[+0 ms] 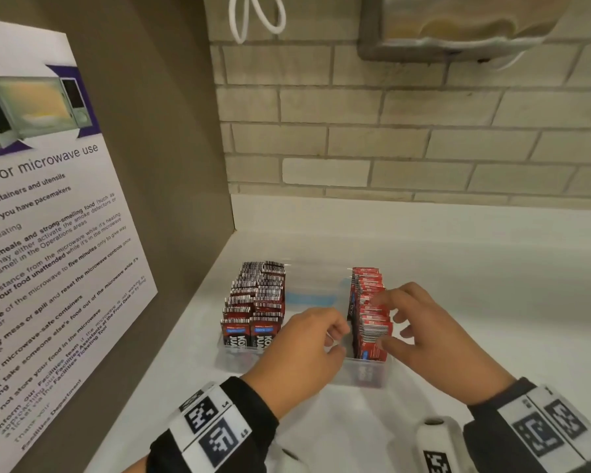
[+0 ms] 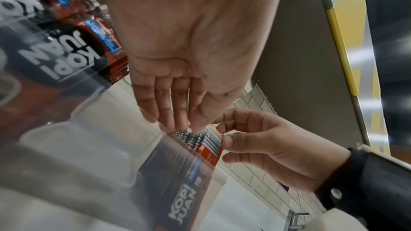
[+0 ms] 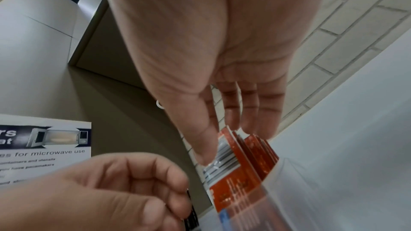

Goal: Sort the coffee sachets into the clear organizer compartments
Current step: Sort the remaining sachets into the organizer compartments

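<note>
Sorting appears nearly complete: no loose sachets show on the desk (image 1: 458, 268). The clear organizer (image 1: 362, 373) stands near the left wall. Its left compartment holds a full row of dark sachets (image 1: 256, 302); the middle compartment looks empty; the right one holds red sachets (image 1: 367, 302) standing upright. The right hand (image 1: 420, 332) rests spread, relaxed fingers on the red row. The left hand (image 1: 307, 349) is curled beside that row; whether it pinches a sachet cannot be told.

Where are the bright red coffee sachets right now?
In the head view, the bright red sachets stand in the clear organizer's right compartment, under the right hand, with an empty middle compartment beside them.
</note>
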{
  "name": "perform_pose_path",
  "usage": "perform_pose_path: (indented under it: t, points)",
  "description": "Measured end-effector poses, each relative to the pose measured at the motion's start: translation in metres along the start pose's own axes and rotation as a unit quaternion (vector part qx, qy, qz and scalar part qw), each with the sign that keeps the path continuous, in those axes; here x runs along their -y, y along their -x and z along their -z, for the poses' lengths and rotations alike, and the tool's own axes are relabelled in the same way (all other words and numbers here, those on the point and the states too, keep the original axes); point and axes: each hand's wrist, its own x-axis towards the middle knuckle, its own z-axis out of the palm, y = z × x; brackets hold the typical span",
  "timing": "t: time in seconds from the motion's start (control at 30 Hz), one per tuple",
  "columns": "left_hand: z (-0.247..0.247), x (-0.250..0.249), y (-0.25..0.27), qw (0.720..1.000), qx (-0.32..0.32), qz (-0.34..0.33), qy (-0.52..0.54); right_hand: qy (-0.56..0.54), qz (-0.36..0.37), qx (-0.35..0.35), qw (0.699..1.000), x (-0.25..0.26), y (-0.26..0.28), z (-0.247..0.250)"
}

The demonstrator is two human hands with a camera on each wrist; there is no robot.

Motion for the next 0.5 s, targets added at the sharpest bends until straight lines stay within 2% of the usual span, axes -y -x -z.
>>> perform_pose_path:
  t: [0.27, 0.5]
  points:
    - [-0.004, -0.011, -0.011, 0.994, 0.037, 0.06, 0.086, 0.021, 0.001, 0.001, 1.0, 0.0, 0.0, -0.001]
    - [-0.006, -0.013, -0.01, 0.987, 0.054, 0.062, 0.136, 0.011, 0.002, 0.017, 1.0, 0.005, -0.002, 0.0]
